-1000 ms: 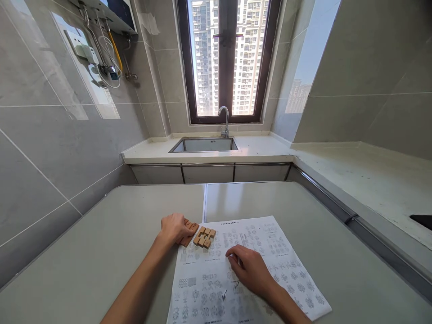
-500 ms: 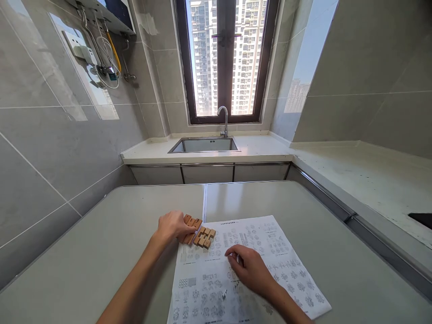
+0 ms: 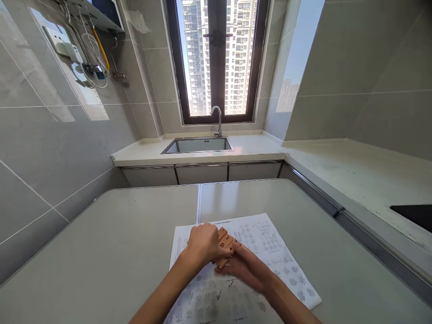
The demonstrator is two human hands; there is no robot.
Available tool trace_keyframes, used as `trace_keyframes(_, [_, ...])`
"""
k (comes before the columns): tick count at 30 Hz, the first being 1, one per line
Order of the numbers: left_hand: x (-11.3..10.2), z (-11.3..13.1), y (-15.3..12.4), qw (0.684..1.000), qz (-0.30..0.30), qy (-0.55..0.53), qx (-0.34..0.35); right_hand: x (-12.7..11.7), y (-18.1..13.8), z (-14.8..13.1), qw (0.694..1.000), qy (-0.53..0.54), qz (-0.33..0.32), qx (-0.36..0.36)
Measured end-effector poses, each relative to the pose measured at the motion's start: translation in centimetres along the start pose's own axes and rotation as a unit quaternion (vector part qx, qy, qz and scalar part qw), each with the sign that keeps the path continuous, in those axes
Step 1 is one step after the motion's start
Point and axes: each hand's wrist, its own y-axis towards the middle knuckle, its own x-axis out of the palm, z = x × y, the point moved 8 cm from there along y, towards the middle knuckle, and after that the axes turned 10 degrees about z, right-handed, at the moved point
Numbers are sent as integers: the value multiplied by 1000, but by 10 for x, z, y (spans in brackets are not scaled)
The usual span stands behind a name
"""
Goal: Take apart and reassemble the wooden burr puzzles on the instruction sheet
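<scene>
Gripping wooden blocks (image 3: 224,245) from both sides: left hand (image 3: 202,243) curled over their left edge, right hand (image 3: 246,267) palm down, fingers closed on lower right. Blocks held just above printed sheet (image 3: 266,252) on table (image 3: 101,252). Forearms angled inward.

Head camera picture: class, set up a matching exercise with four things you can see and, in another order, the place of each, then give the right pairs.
Things:
1. wooden blocks
2. printed sheet
3. sink
4. tap

Places:
A. set in the counter under the window
B. flat on the grey table
C. between the left hand and right hand
D. upright behind the basin

Pairs: 1-C, 2-B, 3-A, 4-D
</scene>
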Motion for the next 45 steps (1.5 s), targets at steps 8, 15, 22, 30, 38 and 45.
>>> trace_keyframes(8, [8, 10, -6, 996, 58, -64, 24, -32, 14, 0, 996, 18, 81, -34])
trace_keyframes(15, [12, 5, -15, 967, 130, -206, 82, -37, 14, -8, 990, -27, 123, -61])
trace_keyframes(22, [32, -7, -8, 900, 86, -427, 34, -47, 10, -15, 970, -83, 217, -70])
trace_keyframes(30, [63, -9, -9, 767, -6, -641, -14, -57, 6, -11, 964, -79, 253, -29])
trace_keyframes(38, [83, -21, -11, 778, -11, -627, -17, -62, 10, -14, 966, -58, 248, -43])
trace_keyframes(45, [100, -29, -10, 766, 15, -642, -29, -78, 7, -26, 951, -53, 293, -80])
